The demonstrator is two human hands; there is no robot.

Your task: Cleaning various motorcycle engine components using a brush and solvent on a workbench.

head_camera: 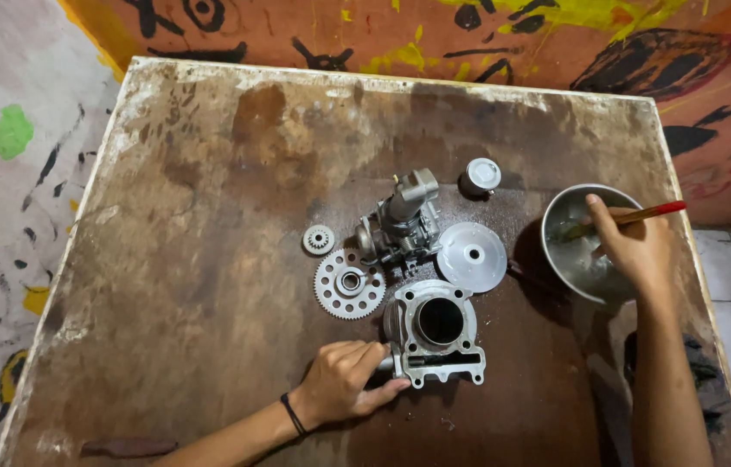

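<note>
A: Right, starting at the left of the stained wooden table (166, 285), what lies there?

B: Bare board first, then a small gear (319, 239) and just below it a large toothed gear (349, 283), lying flat and near each other but apart.

A: And the left hand (344, 380)?

B: It sits at the near edge, a black band at the wrist, fingers curled and closed around the left end of the engine cylinder block (436, 333). The thumb lies along the block's lower left corner. The block is just right of that hand, touching it, bore facing up, its flat flange towards the person.

A: Behind the block?

B: A carburettor-like metal assembly (400, 227) standing upright, then a round grey disc (471, 257) beside it, and a small round cap (479, 177) further back.

A: The right hand (638, 251)?

B: Well apart from the block, out at the right edge. It pinches a red-handled brush (642, 214), whose handle points right and slightly up, bristle end down inside the metal bowl (556, 229). The hand rests over the bowl's rim.

A: So which hand is nearer the block?

B: The left, plainly; it already grips it, while the brush lies off to the block's upper right, across the disc from it
</note>
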